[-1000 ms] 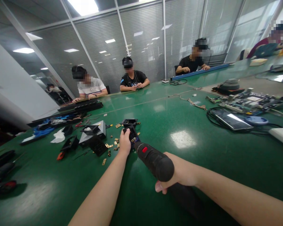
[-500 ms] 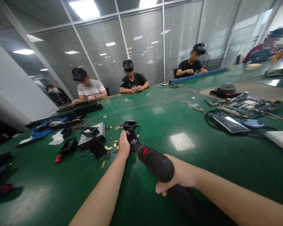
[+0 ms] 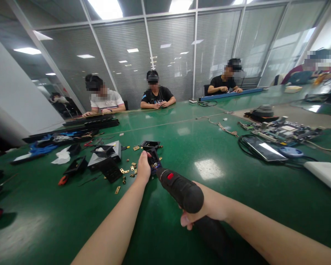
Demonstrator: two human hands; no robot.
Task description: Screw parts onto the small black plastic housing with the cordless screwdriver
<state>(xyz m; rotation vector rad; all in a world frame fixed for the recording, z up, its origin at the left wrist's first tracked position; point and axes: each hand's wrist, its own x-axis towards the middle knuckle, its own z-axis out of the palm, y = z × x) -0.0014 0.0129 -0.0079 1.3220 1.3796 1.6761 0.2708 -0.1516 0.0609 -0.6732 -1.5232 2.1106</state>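
Your right hand is wrapped around the grip of a black electric screwdriver with a red button on its barrel, fingers closed on it, and the tool's nose points at a small black housing lying on the green counter. Your left hand pins that housing from its left side, thumb laid over the near edge and fingers curled against it; inside the housing you can see a few brass and blue bits, too small to make out. Just beyond it sits a second open black housing, what it holds unclear. To the left, loose brass brackets are scattered on the counter, near a grey box with a black tray-like part resting on its top, and a flat black cover lies just in front of that box. Farther left are a crumpled white cloth and an orange-handled tool. Well to the right lie a tablet ringed by black cable and a circuit board. Three other people sit at the far edge of the counter, hands on it.
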